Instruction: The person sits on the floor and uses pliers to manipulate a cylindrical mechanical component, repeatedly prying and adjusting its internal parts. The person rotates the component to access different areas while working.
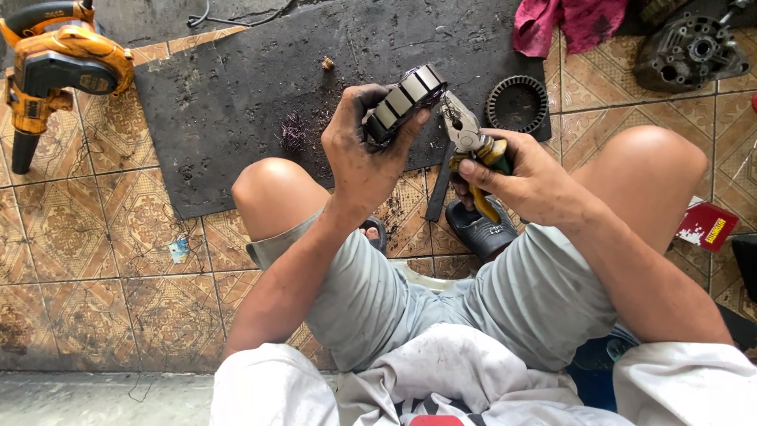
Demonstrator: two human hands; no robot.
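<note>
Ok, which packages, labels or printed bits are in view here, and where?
Red box: on the tiled floor at the right edge, beside the right knee; flat, with a yellow label and white scuffs.
Small paper scrap: on the tiles left of the left knee; pale blue-white, crumpled.
No screens or signs.

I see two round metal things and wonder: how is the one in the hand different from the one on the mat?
The held ring is gripped in the left hand with pliers at its edge; the floor ring lies flat on the black mat, untouched. The held ring shows shiny silver blocks; the floor ring looks dark, with fine slots inside. Both are round, hollow metal parts.
</note>
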